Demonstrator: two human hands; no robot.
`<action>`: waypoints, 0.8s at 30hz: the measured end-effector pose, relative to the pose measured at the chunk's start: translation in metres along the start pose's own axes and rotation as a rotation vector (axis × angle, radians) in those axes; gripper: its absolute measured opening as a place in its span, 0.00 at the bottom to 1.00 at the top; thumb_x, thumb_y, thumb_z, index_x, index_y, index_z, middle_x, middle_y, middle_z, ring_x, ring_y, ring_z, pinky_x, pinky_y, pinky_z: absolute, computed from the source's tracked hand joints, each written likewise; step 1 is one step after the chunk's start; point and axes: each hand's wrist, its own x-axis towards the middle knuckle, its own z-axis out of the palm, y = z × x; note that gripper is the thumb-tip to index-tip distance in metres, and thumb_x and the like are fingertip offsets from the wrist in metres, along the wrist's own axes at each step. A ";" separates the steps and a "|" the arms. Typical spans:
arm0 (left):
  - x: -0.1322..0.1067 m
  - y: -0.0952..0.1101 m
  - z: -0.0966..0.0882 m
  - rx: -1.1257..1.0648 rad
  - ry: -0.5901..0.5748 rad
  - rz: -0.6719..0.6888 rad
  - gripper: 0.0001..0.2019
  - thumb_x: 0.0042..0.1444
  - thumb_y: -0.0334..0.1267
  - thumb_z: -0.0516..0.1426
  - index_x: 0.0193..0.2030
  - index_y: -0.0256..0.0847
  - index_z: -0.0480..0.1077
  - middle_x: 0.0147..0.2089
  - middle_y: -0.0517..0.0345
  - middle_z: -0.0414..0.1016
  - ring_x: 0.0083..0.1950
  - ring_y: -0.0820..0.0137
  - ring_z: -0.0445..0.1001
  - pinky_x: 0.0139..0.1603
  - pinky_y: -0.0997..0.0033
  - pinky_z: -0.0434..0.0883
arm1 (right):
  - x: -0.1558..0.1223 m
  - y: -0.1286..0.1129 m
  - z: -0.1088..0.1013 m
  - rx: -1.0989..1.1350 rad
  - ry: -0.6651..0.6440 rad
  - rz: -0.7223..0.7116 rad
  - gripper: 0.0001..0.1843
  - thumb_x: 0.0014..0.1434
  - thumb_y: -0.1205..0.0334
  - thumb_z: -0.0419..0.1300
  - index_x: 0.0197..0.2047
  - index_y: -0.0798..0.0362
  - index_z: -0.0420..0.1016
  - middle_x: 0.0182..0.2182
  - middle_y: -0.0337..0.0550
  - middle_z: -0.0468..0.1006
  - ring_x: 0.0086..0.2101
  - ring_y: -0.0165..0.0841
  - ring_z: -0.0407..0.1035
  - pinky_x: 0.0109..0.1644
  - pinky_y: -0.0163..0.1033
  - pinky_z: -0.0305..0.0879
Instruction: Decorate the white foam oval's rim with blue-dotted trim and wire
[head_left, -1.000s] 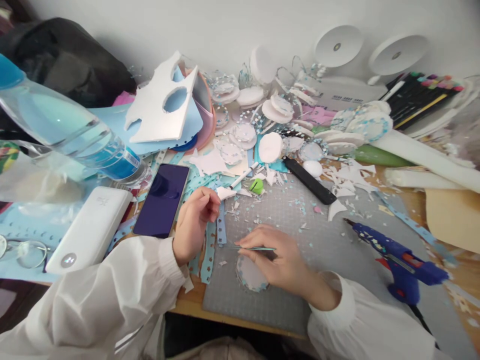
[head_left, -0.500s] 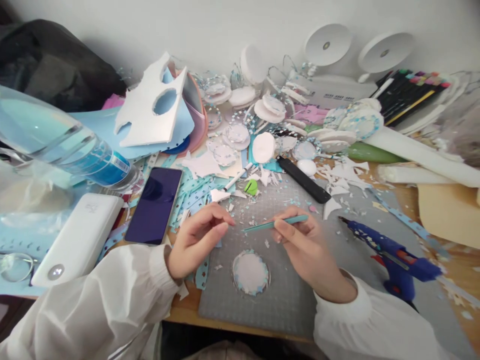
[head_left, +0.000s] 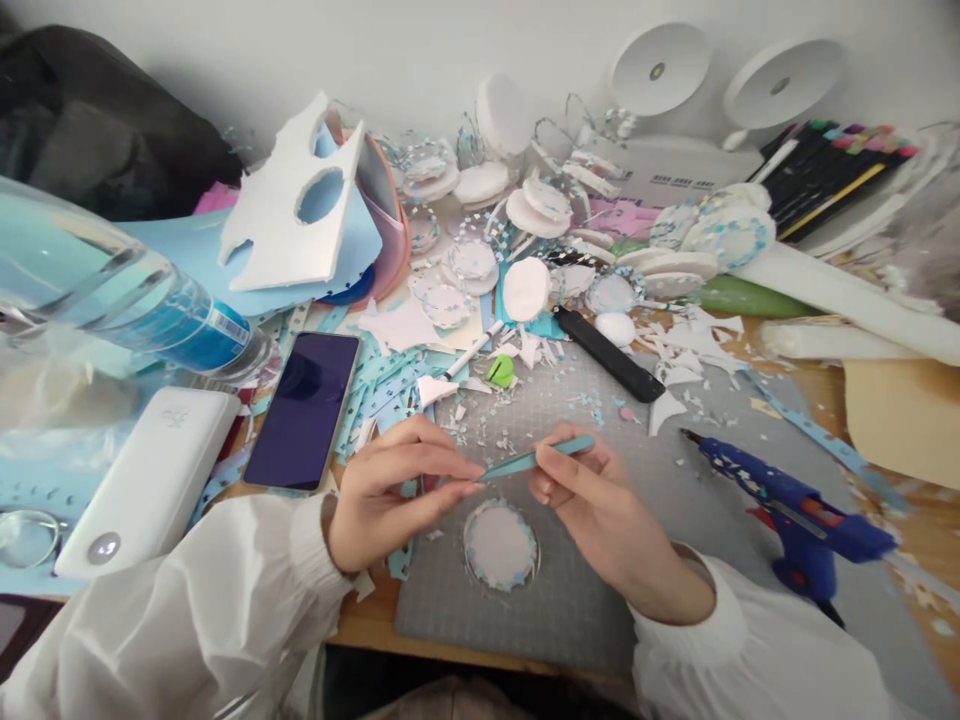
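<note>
In my right hand (head_left: 589, 500) are teal tweezers (head_left: 525, 463), pinched between thumb and fingers with the tips pointing left. My left hand (head_left: 409, 490) has its thumb and fingertips drawn together at the tweezers' tips; what lies between them is too small to make out. Just below both hands, a round white disc (head_left: 500, 545) edged with pale blue bits lies flat on the grey cutting mat (head_left: 570, 610). Neither hand touches the disc.
Right of my hands lies a blue glue gun (head_left: 795, 510). A black utility knife (head_left: 607, 353), a green piece (head_left: 500, 371) and white scraps sit beyond. Leftward are a phone (head_left: 302, 410), a white power bank (head_left: 150, 480) and a water bottle (head_left: 180, 320). Decorated discs (head_left: 540, 205) pile up behind.
My left hand has moved right and its fingers now meet the tweezers' tips. The right hand has shifted slightly left and down with the tweezers. The disc stays in place.
</note>
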 end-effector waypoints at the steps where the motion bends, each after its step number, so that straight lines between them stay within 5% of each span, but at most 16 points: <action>1: 0.000 0.000 0.000 0.006 0.005 0.004 0.11 0.53 0.27 0.66 0.42 0.44 0.80 0.34 0.54 0.76 0.30 0.72 0.72 0.30 0.73 0.71 | 0.001 0.000 -0.001 -0.011 -0.001 -0.009 0.12 0.48 0.57 0.73 0.29 0.50 0.74 0.20 0.32 0.70 0.21 0.24 0.64 0.25 0.32 0.63; 11: 0.008 0.006 0.004 -0.149 0.049 -0.143 0.03 0.55 0.30 0.64 0.35 0.40 0.80 0.30 0.53 0.79 0.31 0.70 0.73 0.32 0.72 0.72 | -0.001 -0.010 -0.004 -0.169 0.029 -0.355 0.10 0.51 0.53 0.72 0.30 0.47 0.77 0.23 0.34 0.71 0.23 0.26 0.66 0.26 0.34 0.65; 15: 0.009 0.007 0.005 -0.175 0.053 -0.171 0.01 0.54 0.31 0.66 0.32 0.39 0.80 0.29 0.52 0.79 0.30 0.69 0.74 0.30 0.71 0.72 | -0.008 -0.007 -0.005 -0.281 -0.029 -0.504 0.05 0.57 0.57 0.69 0.35 0.44 0.77 0.27 0.37 0.76 0.29 0.31 0.71 0.35 0.41 0.73; 24: 0.006 0.002 0.004 -0.228 -0.002 -0.186 0.03 0.51 0.31 0.68 0.34 0.42 0.82 0.28 0.52 0.80 0.29 0.69 0.74 0.30 0.71 0.72 | -0.014 -0.008 -0.002 -0.355 -0.127 -0.587 0.06 0.59 0.67 0.66 0.38 0.44 0.77 0.32 0.39 0.81 0.36 0.34 0.77 0.39 0.43 0.75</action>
